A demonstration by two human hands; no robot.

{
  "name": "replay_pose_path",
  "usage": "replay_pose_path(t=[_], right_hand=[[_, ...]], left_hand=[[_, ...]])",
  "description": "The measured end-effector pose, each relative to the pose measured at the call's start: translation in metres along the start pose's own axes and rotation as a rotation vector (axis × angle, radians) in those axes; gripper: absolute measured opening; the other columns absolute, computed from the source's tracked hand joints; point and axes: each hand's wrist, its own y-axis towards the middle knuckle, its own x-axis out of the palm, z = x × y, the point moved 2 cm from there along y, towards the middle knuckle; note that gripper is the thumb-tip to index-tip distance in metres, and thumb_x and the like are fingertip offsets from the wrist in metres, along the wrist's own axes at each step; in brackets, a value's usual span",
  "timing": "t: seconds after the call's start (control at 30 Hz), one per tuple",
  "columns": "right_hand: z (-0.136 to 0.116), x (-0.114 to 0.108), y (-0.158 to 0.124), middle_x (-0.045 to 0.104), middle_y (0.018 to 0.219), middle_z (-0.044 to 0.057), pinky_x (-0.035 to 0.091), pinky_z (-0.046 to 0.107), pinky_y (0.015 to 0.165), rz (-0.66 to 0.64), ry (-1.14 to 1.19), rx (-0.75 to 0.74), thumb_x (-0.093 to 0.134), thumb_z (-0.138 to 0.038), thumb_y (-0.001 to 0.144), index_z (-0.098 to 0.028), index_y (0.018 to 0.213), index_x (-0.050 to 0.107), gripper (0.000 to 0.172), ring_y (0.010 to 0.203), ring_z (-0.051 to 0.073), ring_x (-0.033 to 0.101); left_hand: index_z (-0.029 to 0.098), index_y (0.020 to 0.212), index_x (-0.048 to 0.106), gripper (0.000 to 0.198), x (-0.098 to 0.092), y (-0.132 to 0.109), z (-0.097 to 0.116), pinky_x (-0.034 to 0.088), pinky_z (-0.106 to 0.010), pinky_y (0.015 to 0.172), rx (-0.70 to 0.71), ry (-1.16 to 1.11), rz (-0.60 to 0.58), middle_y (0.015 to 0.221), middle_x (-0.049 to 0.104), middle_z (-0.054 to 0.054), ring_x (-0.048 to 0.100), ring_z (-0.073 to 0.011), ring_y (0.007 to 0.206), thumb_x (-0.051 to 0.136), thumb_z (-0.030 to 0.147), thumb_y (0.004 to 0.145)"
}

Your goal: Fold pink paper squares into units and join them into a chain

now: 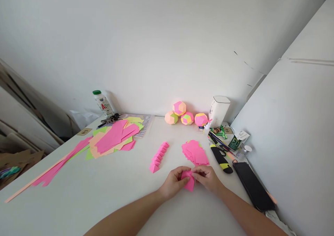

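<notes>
A small piece of pink paper (190, 184) is held between my two hands above the near part of the table. My left hand (174, 182) grips its left side, thumb on the front face. At its upper right edge, the thumb and fingertips of my right hand (207, 177) pinch the same paper. Just beyond my hands lies a loose stack of pink paper pieces (195, 152). To the left of that stack, several folded pink paper units (159, 157) stand in a slanted row.
Pink, peach and green paper sheets (112, 138) spread over the table's left. Several paper balls (179, 108) sit by the wall, beside a white container (219, 111). A yellow-black cutter (221, 159) and a black phone (253, 185) lie right. A green-capped bottle (102, 103) stands back left.
</notes>
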Motion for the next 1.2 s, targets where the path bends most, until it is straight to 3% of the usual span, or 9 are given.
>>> replay_pose_path(t=[0.33,0.63,0.8,0.97,1.2], right_hand=[[0.000,0.001,0.000,0.072,0.079,0.006,0.051,0.027,0.062,-0.037,-0.075,-0.057,0.064,-0.033,0.077,-0.017,0.087,0.071,0.021,0.068,0.018,0.064],[-0.004,0.003,-0.002,0.072,0.078,0.007,0.051,0.027,0.057,-0.034,-0.095,-0.075,0.060,-0.030,0.079,-0.017,0.091,0.071,0.021,0.063,0.017,0.063],[-0.006,0.002,-0.003,0.068,0.067,0.004,0.046,0.024,0.049,-0.072,-0.088,-0.077,0.058,-0.026,0.079,-0.015,0.095,0.070,0.023,0.053,0.014,0.058],[-0.006,0.003,-0.002,0.069,0.069,0.004,0.043,0.023,0.048,-0.078,-0.145,-0.116,0.063,-0.026,0.076,-0.016,0.093,0.071,0.021,0.052,0.013,0.056],[-0.006,0.005,-0.003,0.069,0.066,0.004,0.045,0.025,0.047,-0.043,-0.145,-0.124,0.058,-0.031,0.080,-0.018,0.089,0.072,0.021,0.048,0.013,0.056]], left_hand=[[0.017,0.094,0.063,0.039,0.001,0.001,-0.001,0.048,-0.026,0.063,0.032,-0.060,0.015,0.069,0.067,0.000,0.062,-0.0140,0.065,0.075,0.039,0.064],[0.016,0.092,0.061,0.038,-0.001,0.004,-0.006,0.049,-0.028,0.067,0.033,-0.087,0.065,0.073,0.069,-0.001,0.064,-0.0154,0.070,0.076,0.037,0.063],[0.016,0.092,0.060,0.037,-0.003,0.004,-0.010,0.048,-0.028,0.066,0.026,-0.033,0.097,0.072,0.068,-0.001,0.063,-0.0153,0.069,0.074,0.038,0.065],[0.015,0.094,0.058,0.039,-0.004,0.004,-0.014,0.047,-0.030,0.068,0.035,0.043,0.110,0.072,0.064,-0.002,0.061,-0.0167,0.071,0.071,0.042,0.068],[0.018,0.085,0.066,0.020,-0.007,0.004,-0.007,0.044,-0.024,0.057,0.269,0.372,0.187,0.094,0.053,-0.006,0.053,-0.0142,0.073,0.065,0.035,0.074]])
